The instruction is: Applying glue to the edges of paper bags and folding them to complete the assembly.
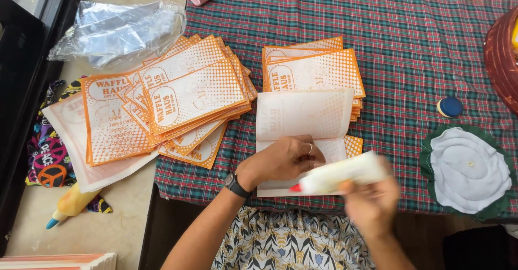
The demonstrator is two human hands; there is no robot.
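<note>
A folded sheet of white printed paper lies near the front edge of the worktop, its upper flap turned up and its plain inner side showing. The left hand presses flat on the lower part, fingers spread, pinning it without pinching anything. The right hand, blurred, is wrapped around a white glue bottle whose red nozzle points at the paper just beside the left fingers.

Judging from the layout, the work looks partly done: a neat stack of orange printed bags sits just behind the open sheet, and a larger fanned pile spreads to the left, overhanging the edge of the checked cloth. Which pile is finished cannot be told.

Around these lie a blue cap, a white and green fabric round, a crumpled clear plastic bag and a yellow bottle off the left edge. Nothing blocks the hands.
</note>
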